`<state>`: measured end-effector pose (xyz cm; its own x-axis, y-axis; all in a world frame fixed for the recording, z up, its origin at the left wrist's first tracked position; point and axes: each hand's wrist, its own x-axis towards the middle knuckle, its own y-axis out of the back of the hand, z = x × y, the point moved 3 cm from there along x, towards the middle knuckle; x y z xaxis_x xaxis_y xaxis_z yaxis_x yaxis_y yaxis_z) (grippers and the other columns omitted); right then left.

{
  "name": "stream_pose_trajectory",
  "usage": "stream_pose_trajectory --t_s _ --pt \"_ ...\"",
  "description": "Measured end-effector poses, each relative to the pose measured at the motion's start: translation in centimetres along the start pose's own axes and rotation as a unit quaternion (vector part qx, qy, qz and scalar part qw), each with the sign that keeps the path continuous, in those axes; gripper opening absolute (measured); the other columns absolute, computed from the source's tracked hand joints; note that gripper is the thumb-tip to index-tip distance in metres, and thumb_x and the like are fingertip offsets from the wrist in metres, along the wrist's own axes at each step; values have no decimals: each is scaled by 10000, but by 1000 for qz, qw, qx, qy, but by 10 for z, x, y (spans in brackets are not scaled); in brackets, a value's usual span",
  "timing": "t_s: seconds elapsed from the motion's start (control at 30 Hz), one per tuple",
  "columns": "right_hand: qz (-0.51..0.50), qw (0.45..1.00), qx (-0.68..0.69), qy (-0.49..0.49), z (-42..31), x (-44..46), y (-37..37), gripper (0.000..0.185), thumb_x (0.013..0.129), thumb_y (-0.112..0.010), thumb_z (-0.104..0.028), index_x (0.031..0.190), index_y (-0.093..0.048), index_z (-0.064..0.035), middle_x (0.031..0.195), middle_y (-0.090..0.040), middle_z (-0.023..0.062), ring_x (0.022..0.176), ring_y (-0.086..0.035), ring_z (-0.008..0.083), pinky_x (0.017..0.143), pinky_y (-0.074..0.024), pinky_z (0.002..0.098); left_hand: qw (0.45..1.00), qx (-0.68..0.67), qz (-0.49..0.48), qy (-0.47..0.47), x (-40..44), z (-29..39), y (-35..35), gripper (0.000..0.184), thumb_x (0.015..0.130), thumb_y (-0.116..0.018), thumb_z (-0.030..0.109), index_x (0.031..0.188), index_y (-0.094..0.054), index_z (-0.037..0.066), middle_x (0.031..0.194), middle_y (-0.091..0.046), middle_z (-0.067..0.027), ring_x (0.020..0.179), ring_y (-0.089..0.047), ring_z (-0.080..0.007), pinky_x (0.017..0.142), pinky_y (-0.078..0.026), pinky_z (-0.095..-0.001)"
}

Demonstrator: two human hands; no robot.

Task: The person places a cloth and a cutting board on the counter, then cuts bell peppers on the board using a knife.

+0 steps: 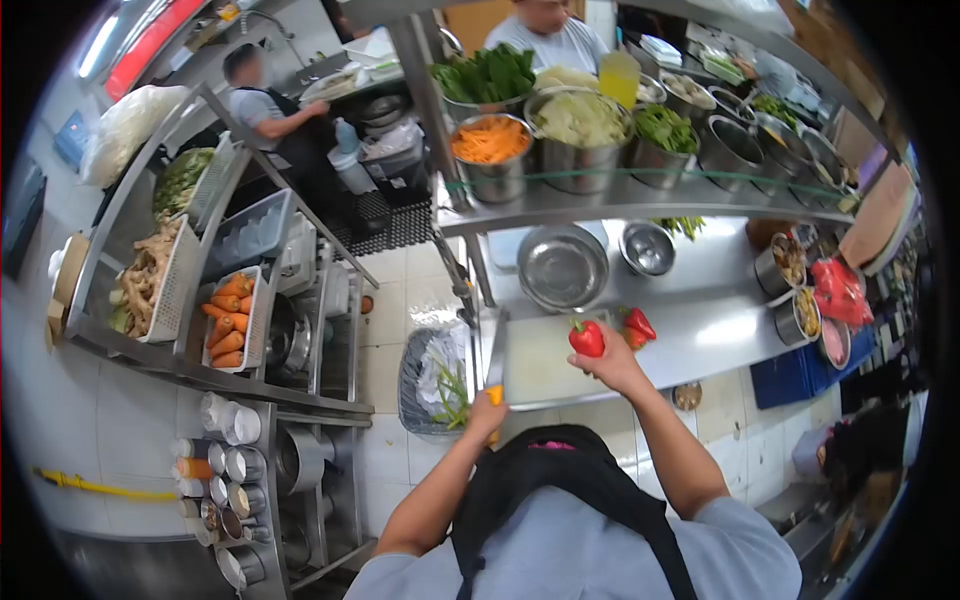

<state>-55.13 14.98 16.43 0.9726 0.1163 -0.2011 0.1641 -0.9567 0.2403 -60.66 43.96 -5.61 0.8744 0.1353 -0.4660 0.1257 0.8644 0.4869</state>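
Note:
My left hand (484,414) is closed round the yellow handle of a knife (497,352), whose blade points away from me along the left edge of a pale cutting board (545,357). In my right hand (610,362) is a red bell pepper (587,339) with a green stem, held above the board's right part. More red peppers (638,327) lie on the steel counter just right of the board. Behind the board stands a wide metal bowl (562,267), with a smaller metal bowl (648,248) to its right.
A steel shelf (640,203) with containers of cut vegetables crosses above the counter. A lined bin (432,385) stands at the counter's left. Racks hold carrots (230,320) and ginger (152,270). One person (275,115) stands back left, another (550,35) behind the shelf.

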Motion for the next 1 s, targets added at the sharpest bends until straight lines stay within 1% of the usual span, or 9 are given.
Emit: stream_pose_trajectory --t_s 0.1,0.3,0.57,0.77,0.8,0.87,0.9,0.97,1.0 --pt "-14 1000 -19 10 -3 0 -10 574 803 -921 -221 1251 -613 -34 957 -672 63 723 -644 127 641 -542 308 998 -56 2 42 3 55 -10 472 819 -742 167 1208 -605 -62 1129 -724 -277 1061 -721 -402 942 -561 -480" --pt "-34 999 -25 5 -2 -11 -13 508 821 -901 -206 1193 -596 -42 903 -657 48 681 -635 120 591 -523 291 998 -10 31 50 40 68 -44 593 806 -760 142 1317 -533 -54 1249 -696 -281 1153 -694 -451 1004 -549 -501" --pt "-15 999 0 -28 14 -24 -2 508 825 -895 -210 1193 -581 -57 879 -652 31 662 -635 108 557 -510 272 977 212 -25 11 24 101 -11 640 922 -695 407 1349 -556 -49 1219 -719 -276 1159 -705 -430 994 -564 -519" --pt "-19 999 3 -47 37 -23 -6 510 817 -897 -198 1195 -588 -52 896 -657 34 680 -640 114 570 -510 274 959 276 -41 -41 19 95 2 709 997 -614 559 1393 -556 -26 1260 -693 -255 1188 -685 -416 992 -557 -519" --pt "-15 999 -34 -10 47 -20 -6 507 810 -901 -204 1187 -601 -47 906 -663 43 713 -653 137 615 -526 293 959 276 -40 -42 13 98 8 709 997 -614 559 1393 -556 -26 1260 -693 -255 1188 -685 -416 992 -557 -519" --pt "-11 997 -70 27 46 -18 -8 504 803 -905 -211 1178 -614 -43 915 -669 51 746 -665 159 660 -542 313 967 190 7 -169 -9 120 28 692 1003 -656 497 1497 -514 34 1313 -659 -239 1150 -699 -359 972 -565 -477" --pt "-17 993 -106 38 34 -21 -12 500 793 -911 -228 1155 -627 -32 934 -683 76 792 -676 190 724 -550 339 967 191 7 -169 -23 133 37 692 1003 -656 497 1497 -514 34 1313 -659 -239 1150 -699 -359 972 -565 -477" --pt "-24 989 -140 50 23 -20 -21 497 783 -917 -246 1131 -641 -22 952 -697 100 838 -687 221 788 -559 364 949 -34 -118 -290 -59 173 53 721 970 -748 388 1580 -467 126 1302 -649 -169 1065 -683 -320 939 -560 -434" --pt "-53 986 -151 48 20 -19 -27 511 773 -914 -255 1142 -653 -17 990 -716 124 879 -695 241 836 -556 379 933 -25 -163 -321 -75 189 63 704 960 -769 316 1576 -476 143 1376 -616 -151 1063 -678 -283 944 -556 -406"
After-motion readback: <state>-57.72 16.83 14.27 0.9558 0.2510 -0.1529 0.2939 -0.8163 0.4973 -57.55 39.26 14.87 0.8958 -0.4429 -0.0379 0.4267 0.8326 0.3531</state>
